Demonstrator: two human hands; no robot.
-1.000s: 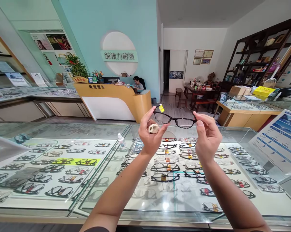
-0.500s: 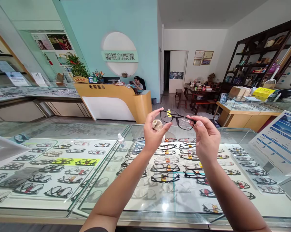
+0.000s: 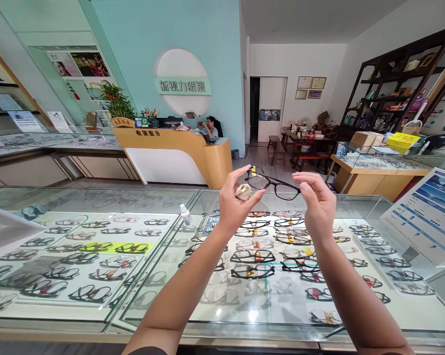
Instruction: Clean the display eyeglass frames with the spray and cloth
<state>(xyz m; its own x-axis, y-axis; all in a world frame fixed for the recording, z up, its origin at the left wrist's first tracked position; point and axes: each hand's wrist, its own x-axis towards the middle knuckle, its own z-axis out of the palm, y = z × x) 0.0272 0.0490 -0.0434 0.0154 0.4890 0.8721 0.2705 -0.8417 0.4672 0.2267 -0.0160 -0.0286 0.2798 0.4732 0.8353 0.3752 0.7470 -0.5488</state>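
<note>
A pair of black-framed eyeglasses (image 3: 269,183) is up in the air above the glass counter, its right lens lower than its left. A small yellow tag shows by the left lens. My left hand (image 3: 234,199) pinches the left end of the frame between thumb and fingers. At the other end, my right hand (image 3: 318,202) has its fingers and thumb apart, close to the right hinge; whether it touches the frame I cannot tell. Beside my left palm shows a cream-coloured, hollow, shell-like object (image 3: 243,192), partly hidden by the hand.
Below my arms, the glass display counter (image 3: 244,328) holds rows of eyeglasses. A small white bottle (image 3: 186,215) stands on it. A printed sheet (image 3: 427,217) leans at the right. Farther back are a reception desk (image 3: 218,160) with a seated person and a wooden bench (image 3: 277,148).
My right hand's fingers have opened off the right end of the eyeglasses. The frame has tilted slightly, and my left hand keeps its pinch.
</note>
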